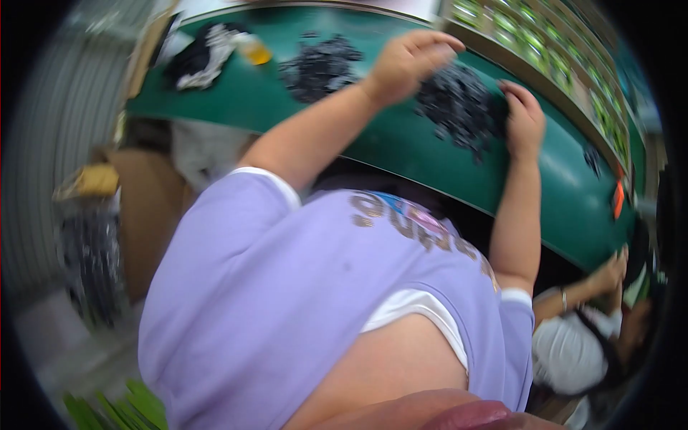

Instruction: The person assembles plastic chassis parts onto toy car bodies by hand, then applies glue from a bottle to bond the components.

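Observation:
Two piles of small black pieces, their kind too blurred to tell, lie on a green tabletop (387, 140). My left hand (410, 64) reaches over the upper left edge of the right pile (459, 107), its fingers stretched out. At that pile's right side is my right hand (525, 118), fingers loosely bent and apart, tips by the black pieces. No held thing shows in either hand. The left pile (319, 68) sits beyond my left forearm.
Along the far edge stand trays (530, 36) with green-and-white items. Black and white cloth (204, 61) and a container of yellow liquid (254, 50) lie far left. An orange tool (618, 195) rests at the right end. Another person (573, 347) sits right; a carton (150, 215) stands left.

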`<action>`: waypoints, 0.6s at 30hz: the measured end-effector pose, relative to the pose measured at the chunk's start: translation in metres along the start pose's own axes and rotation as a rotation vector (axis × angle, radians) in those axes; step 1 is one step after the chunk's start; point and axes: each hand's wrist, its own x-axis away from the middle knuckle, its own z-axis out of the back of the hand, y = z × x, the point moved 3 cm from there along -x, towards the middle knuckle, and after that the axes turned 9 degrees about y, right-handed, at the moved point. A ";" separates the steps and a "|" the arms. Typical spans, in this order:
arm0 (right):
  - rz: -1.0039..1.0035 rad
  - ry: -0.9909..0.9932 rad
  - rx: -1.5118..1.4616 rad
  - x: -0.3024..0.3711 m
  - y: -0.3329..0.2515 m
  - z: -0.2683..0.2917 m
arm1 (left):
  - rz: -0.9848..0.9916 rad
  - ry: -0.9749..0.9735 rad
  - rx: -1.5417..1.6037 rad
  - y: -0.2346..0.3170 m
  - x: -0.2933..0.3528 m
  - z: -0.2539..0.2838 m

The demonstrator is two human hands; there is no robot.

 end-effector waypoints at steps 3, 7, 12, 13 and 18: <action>-0.284 0.028 -0.520 0.005 0.024 0.018 | -0.786 0.309 -0.700 0.032 0.038 0.027; -0.408 -0.015 -0.717 0.021 0.000 0.010 | -1.039 0.852 -1.155 0.046 0.070 0.112; -0.271 0.178 -0.736 0.017 -0.013 0.007 | -0.233 1.200 -1.020 0.022 0.062 0.236; -0.251 0.189 -0.736 0.016 -0.015 0.009 | -0.191 1.142 -1.008 0.017 0.059 0.252; -0.027 0.177 -0.454 0.053 -0.055 0.018 | -0.400 0.848 -0.803 0.036 0.040 0.173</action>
